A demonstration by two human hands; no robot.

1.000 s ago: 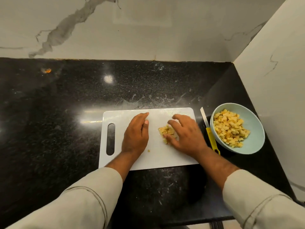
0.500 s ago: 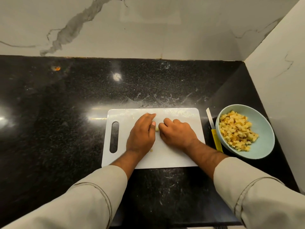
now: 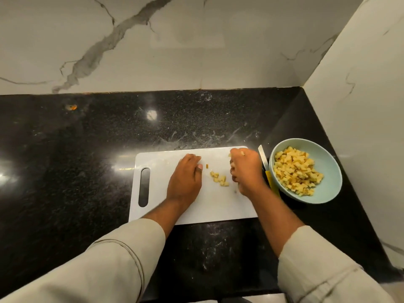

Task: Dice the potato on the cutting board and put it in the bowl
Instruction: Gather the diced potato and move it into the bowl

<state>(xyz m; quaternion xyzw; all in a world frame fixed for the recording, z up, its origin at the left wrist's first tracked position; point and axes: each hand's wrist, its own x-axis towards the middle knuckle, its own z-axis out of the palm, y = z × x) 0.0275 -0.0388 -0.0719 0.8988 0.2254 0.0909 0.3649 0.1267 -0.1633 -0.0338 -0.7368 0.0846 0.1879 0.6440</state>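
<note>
A white cutting board (image 3: 166, 158) lies on the black counter. A small heap of diced potato (image 3: 219, 179) sits on it between my hands, with one stray cube just beside my left thumb. My left hand (image 3: 185, 178) rests flat on the board, fingers straight. My right hand (image 3: 246, 169) is curled into a fist near the board's right edge, gripping a handful of potato cubes; one cube shows at its knuckles. A pale green bowl (image 3: 330, 189) full of diced potato (image 3: 295, 171) stands to the right of the board.
A knife (image 3: 263, 159) with a yellow handle lies between the board and the bowl, partly hidden by my right hand. A marble wall runs along the back and another close on the right. The black counter (image 3: 65, 160) stretches left of the board.
My right hand has closed on some cubes and moved right, away from my left hand, uncovering a small heap on the board. My left hand stays flat in place.
</note>
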